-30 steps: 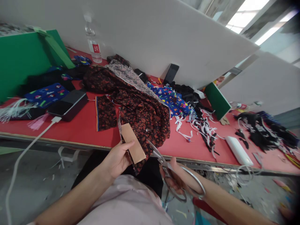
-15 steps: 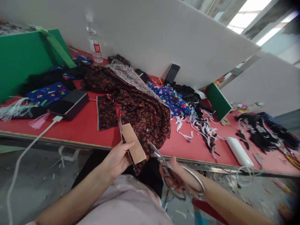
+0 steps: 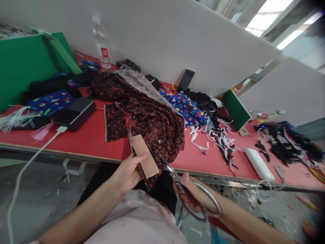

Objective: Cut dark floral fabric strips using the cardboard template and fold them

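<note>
My left hand is closed at the table's front edge, its thumb pressing a tan rectangular card onto dark floral fabric. The fabric's lower end hangs past the edge below the card, and the fingers beneath it are partly hidden. My right hand is closed around the handles of large metal scissors. Their blades point up and left, with the tips over the fabric just right of the card. A separate floral piece with a striped border lies left of the main cloth.
On the red table, a phone lies on a dark box with a white cable. A water bottle stands at the back. Blue printed fabric, white-and-black scraps and a white oblong device are to the right.
The scissor blades have closed together somewhat, and the tips have shifted slightly down and left. My left hand, the card and the fabric have stayed nearly still.
</note>
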Demonstrator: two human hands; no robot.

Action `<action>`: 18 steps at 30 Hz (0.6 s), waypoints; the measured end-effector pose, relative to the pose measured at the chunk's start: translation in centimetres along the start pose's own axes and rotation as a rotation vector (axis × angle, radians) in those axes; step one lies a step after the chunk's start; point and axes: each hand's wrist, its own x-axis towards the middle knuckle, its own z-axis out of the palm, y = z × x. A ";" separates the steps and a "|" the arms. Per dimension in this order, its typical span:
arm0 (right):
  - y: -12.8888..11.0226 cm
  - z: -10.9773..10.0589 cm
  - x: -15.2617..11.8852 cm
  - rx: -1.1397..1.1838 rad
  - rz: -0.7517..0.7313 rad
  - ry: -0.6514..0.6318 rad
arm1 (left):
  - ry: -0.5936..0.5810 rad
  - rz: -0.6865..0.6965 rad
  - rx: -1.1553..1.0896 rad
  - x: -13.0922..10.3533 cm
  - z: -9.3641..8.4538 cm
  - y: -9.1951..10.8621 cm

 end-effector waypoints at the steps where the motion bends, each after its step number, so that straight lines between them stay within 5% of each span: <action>1: 0.1 0.0 0.1 0.033 -0.009 -0.023 | -0.005 0.001 0.002 0.0 0.0 -0.1; 5: 0.6 0.0 0.7 0.138 -0.047 -0.123 | -0.019 0.005 0.000 0.0 -0.1 -0.2; 18: -0.1 0.5 0.8 0.149 -0.064 -0.131 | -0.023 -0.019 -0.018 -0.1 0.2 -0.1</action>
